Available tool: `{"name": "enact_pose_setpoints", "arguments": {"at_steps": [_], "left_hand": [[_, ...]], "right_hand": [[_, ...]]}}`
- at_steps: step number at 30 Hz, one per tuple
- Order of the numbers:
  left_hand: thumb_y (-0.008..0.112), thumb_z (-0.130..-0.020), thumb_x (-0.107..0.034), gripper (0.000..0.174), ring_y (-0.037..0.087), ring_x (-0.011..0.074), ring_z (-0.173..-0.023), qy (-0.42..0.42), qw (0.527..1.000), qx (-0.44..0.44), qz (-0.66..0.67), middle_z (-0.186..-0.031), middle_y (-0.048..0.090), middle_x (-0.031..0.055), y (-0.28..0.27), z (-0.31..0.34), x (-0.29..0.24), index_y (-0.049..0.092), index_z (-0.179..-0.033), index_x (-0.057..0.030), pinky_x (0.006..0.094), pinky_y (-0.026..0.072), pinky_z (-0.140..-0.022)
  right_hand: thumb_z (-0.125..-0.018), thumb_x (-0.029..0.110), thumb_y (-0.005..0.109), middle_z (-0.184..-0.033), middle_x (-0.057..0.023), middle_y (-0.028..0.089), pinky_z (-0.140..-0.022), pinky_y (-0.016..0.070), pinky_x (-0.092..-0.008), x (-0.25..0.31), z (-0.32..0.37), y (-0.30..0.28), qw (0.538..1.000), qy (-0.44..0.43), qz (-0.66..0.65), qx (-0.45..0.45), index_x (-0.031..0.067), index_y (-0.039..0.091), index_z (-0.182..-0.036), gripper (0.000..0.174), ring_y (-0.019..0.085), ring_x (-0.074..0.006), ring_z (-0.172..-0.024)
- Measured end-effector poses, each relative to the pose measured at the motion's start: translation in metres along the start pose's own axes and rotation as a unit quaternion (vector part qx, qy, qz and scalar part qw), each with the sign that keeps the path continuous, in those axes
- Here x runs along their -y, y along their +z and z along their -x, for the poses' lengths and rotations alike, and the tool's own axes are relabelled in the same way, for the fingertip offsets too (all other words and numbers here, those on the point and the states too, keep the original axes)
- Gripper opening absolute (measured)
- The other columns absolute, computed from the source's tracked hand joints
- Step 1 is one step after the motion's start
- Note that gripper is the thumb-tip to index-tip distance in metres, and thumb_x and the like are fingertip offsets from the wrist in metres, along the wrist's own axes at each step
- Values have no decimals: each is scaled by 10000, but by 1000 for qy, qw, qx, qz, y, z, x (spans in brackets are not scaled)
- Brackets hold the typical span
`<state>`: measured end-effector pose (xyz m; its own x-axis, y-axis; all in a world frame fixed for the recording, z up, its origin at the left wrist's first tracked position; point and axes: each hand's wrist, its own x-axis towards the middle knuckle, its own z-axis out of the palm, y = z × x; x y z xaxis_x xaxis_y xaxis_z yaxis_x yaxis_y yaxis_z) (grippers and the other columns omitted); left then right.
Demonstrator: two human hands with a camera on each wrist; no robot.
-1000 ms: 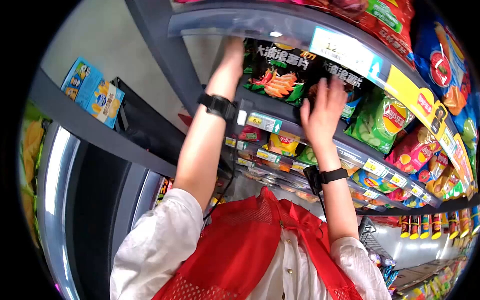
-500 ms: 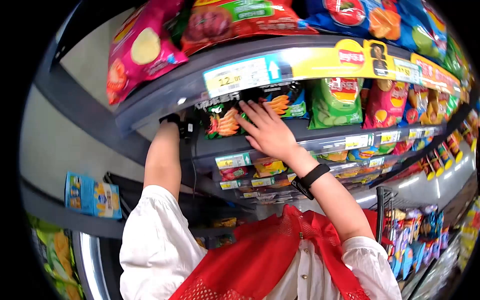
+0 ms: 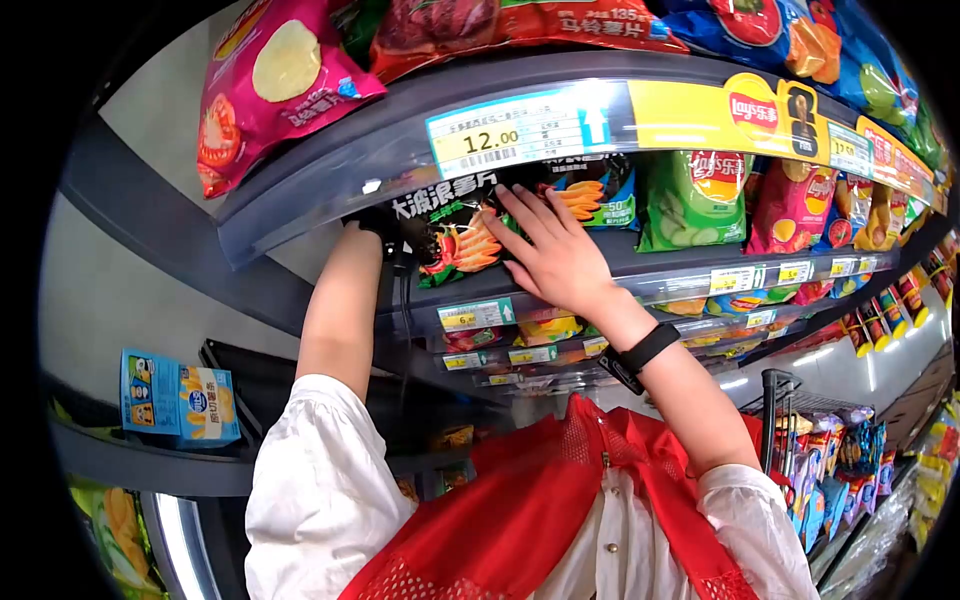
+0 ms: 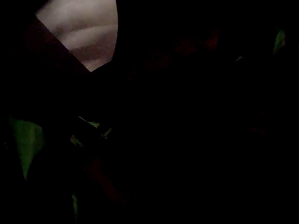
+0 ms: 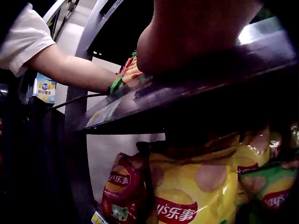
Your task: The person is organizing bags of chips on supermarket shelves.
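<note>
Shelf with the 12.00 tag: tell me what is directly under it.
Black chip bags touched by the right hand, a green bag, a pink bag and more packets. The left forearm reaches in there. Whatever lies behind the bags is covered.

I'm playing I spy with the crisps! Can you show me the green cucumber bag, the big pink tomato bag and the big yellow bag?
Green cucumber bag (image 3: 692,217): head view, on its cucumber slices.
Big pink tomato bag (image 3: 286,75): head view, on its round crisp picture.
Big yellow bag (image 5: 177,212): right wrist view, on its red label.
</note>
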<state>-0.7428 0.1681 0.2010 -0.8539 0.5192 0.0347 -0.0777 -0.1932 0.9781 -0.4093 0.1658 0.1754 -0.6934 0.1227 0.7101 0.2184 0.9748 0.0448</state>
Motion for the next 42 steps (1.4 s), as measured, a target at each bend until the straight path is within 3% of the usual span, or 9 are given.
{"name": "enact_pose_setpoints", "arguments": {"at_steps": [6, 9, 14, 22, 27, 29, 31, 37, 42], "left_hand": [[469, -879, -333, 406, 454, 241, -1110, -13, 1000, 2, 8, -1174, 509, 125, -13, -4, 1, 497, -1142, -24, 347, 363, -899], [469, -880, -332, 399, 454, 233, -1109, -18, 1000, 5, 18, -1176, 510, 114, -18, -4, -2, 500, -1140, -32, 344, 364, -896], [469, -881, -331, 386, 453, 220, -1107, -17, 999, 27, 33, -1178, 511, 96, -28, 8, -10, 507, -1139, -45, 339, 365, -891], [469, -884, -328, 366, 452, 199, -1104, -14, 992, 121, -10, -1183, 513, 68, -31, 52, -28, 516, -1136, -66, 330, 367, -883], [430, -909, -381, 478, 362, 195, -1221, 57, 964, 131, -223, -1314, 420, 78, -32, 131, -37, 427, -1268, -65, 321, 302, -967], [415, -912, -375, 641, 331, 271, -1241, 154, 933, 170, -276, -1326, 373, 206, -14, 184, -44, 187, -1367, 15, 319, 264, -1012], [607, -815, -317, 841, 283, 353, -1267, 264, 914, 193, -239, -1345, 279, 283, -15, 185, -8, 93, -1363, 60, 354, 248, -1029], [748, -655, -342, 1041, 268, 421, -1253, 289, 838, 49, -461, -1355, 205, 304, 2, 221, 19, 89, -1349, 69, 422, 280, -1017], [748, -653, -325, 993, 340, 390, -1213, 329, 801, -39, -499, -1318, 296, 280, 8, 214, 33, 147, -1332, 78, 415, 335, -977]], "right_hand": [[-666, 238, 633, -1403, -33, 303, -1010, 283, -486, 10, 4, -6, 995, -99, 25, 20, 244, 375, -1314, 697, 308, -293, -1268], [-739, 193, 546, -1422, -44, 266, -1015, 237, -535, 40, -15, 6, 990, -140, -18, -6, 170, 424, -1275, 550, 274, -291, -1290], [-768, 179, 510, -1399, -87, 276, -1010, 224, -560, 53, -49, 45, 998, 28, 6, -62, 154, 471, -1230, 464, 272, -341, -1265], [-789, 188, 491, -1349, -78, 342, -961, 182, -664, 54, -58, 64, 995, 55, 52, -59, 183, 487, -1224, 435, 279, -328, -1259], [-792, 155, 493, -1362, -96, 326, -956, 180, -670, 50, -57, 58, 998, 34, -4, -59, 168, 471, -1235, 444, 259, -341, -1275], [-757, 47, 494, -1338, -149, 340, -974, 222, -614, 43, -53, 41, 994, 13, -93, -47, 108, 496, -1193, 441, 284, -366, -1252], [-707, 25, 533, -1309, -195, 350, -971, 265, -555, 23, -45, 34, 971, 10, -199, -129, 68, 497, -1172, 469, 316, -390, -1215], [-714, 91, 636, -1308, -323, 238, -996, 222, -520, -17, -11, -4, 918, 264, -36, -295, -59, 286, -1272, 676, 251, -454, -1212], [-695, 168, 707, -1297, -327, 281, -1009, 262, -460, -59, 0, 18, 944, 217, -47, -243, -76, 242, -1293, 796, 306, -463, -1190]]}}
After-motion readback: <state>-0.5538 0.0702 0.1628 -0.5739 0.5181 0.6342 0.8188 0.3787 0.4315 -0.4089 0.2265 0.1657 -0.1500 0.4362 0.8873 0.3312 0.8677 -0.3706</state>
